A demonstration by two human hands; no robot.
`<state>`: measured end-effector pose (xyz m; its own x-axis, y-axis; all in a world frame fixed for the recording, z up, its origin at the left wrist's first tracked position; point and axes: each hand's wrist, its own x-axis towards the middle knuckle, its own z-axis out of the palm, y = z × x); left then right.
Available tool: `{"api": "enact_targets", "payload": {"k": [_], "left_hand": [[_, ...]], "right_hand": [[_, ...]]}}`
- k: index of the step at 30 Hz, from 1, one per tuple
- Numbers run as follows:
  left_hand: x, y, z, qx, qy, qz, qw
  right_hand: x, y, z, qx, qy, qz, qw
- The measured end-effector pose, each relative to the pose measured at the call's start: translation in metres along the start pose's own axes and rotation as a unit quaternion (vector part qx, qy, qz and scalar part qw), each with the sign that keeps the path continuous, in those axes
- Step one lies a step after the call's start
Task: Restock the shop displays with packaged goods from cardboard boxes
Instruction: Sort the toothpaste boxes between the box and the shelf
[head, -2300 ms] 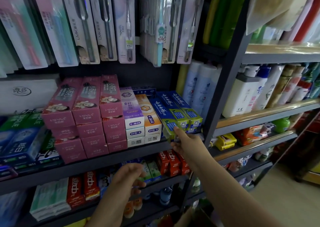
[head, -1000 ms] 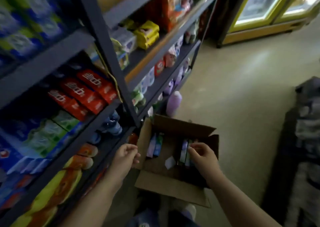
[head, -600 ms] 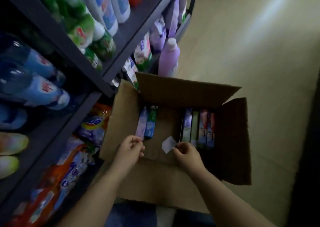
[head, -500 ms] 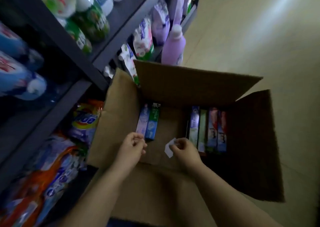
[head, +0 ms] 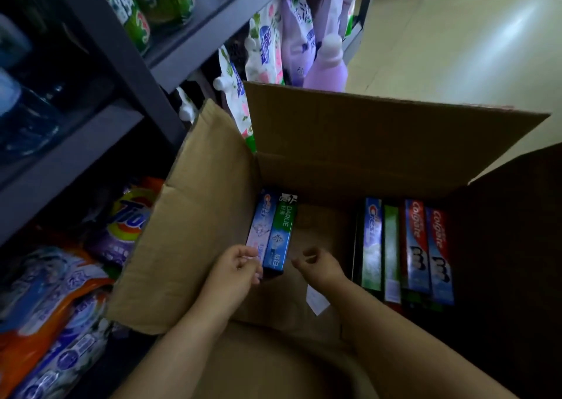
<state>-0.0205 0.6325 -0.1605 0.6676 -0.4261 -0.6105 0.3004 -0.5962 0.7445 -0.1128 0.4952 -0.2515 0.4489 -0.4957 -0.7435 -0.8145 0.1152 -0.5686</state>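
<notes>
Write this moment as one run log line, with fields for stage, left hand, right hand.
stage: reaching into cardboard box | left hand: at Crest/Darlie boxes, nothing gripped | right hand: empty, loosely curled

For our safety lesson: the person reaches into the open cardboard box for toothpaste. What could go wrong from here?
1. The left hand reaches the pale Crest box, which touches the Darlie box; lifting one may topple the other.
2. The loose white slip under the right hand could be carried out with the stock.
3. The cardboard box crowds the shelf pouches, which could get knocked.

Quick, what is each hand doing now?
Left hand: fingers curled at the pink toothpaste box; grip cannot be told.
Right hand: loosely curled, holding nothing.
</notes>
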Motion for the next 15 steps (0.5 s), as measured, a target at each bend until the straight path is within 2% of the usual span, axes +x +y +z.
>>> {"api": "enact_targets", "payload": {"k": [8, 11, 15], "left_hand": [[-0.008, 0.004, 0.005, -0.052, 0.015, 0.042, 0.998], [-0.014, 0.012, 0.011, -0.035, -0.011, 0.066, 0.997], [-0.005, 0.011, 0.009, -0.055, 0.010, 0.065, 0.996]], "right_hand": [[0.037, 0.008, 0.039, 0.135, -0.023, 0.089, 0.987], [0.041, 0.006, 0.050, 0.195, -0.056, 0.082, 0.976], [0.061, 0.010, 0.060, 0.249, -0.066, 0.069, 0.964]]}}
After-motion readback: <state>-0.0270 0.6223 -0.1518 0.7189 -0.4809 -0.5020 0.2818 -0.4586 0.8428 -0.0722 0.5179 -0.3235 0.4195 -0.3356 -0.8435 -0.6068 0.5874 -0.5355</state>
